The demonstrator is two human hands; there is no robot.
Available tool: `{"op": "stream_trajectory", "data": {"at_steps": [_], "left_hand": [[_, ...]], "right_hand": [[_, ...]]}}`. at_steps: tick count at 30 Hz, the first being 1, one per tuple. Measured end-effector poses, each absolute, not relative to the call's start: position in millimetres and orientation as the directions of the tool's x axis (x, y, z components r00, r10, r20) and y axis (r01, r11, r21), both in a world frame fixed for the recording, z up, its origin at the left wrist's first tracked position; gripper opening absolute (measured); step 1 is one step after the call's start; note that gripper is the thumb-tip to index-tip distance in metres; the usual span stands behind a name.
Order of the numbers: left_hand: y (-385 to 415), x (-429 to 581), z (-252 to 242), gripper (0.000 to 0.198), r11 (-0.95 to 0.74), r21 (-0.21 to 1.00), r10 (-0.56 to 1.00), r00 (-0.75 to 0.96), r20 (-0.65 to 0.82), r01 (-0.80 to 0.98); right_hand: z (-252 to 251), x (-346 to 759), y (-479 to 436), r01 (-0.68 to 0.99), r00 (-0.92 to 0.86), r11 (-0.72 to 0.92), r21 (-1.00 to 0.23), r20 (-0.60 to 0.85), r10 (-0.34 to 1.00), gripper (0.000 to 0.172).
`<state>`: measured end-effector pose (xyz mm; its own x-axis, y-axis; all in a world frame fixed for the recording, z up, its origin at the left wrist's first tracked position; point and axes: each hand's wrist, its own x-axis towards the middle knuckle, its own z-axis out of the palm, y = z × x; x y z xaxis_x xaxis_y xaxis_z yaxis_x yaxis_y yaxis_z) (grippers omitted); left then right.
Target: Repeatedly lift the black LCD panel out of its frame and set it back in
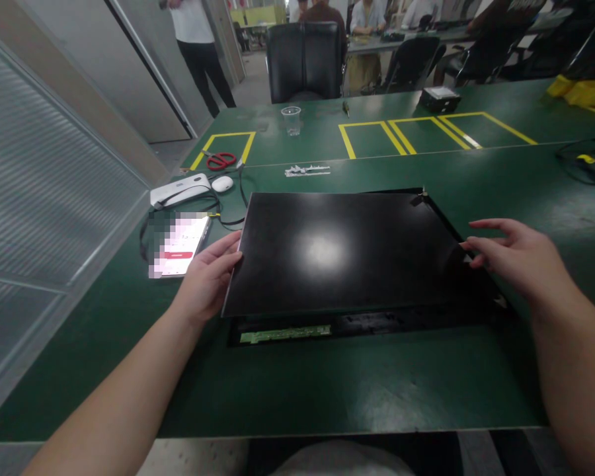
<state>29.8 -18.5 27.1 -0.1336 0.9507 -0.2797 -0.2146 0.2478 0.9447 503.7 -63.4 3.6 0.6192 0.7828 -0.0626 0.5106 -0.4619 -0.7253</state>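
Note:
A black LCD screen panel with a bright light reflection is raised at its left side, over a black frame lying on the table. My left hand is closed on the panel's left edge, thumb on top, other fingers partly hidden underneath. At the right edge, my right hand has its index finger stretched out and other fingertips close to the frame's side; whether they touch it is unclear. A green circuit strip shows along the frame's near side, below the panel.
Left of the panel lie a lit phone, a white power strip, a white mouse, cables and red scissors. Farther back are white scraps, a plastic cup, a screwdriver and a black box. People are beyond.

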Motion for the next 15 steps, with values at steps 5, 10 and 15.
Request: {"op": "stream_trajectory", "data": {"at_steps": [5,10,15], "left_hand": [[-17.4,26.2,23.0,0.049,0.229,0.949,0.964,-0.086,-0.252,-0.218],[-15.4,23.1,18.9,0.050,0.235,0.947,0.964,-0.071,-0.255,-0.219],[-16.7,24.2,19.5,0.048,0.220,0.954,0.968,-0.071,-0.239,-0.203]], "right_hand": [[4.3,501.1,-63.9,0.585,0.597,-0.471,-0.661,-0.042,0.801,0.049],[5.2,498.7,-63.2,0.637,0.593,-0.473,-0.609,-0.005,0.805,0.052],[0.5,504.1,-61.7,0.645,0.596,-0.490,-0.586,-0.015,0.803,0.053]]}}
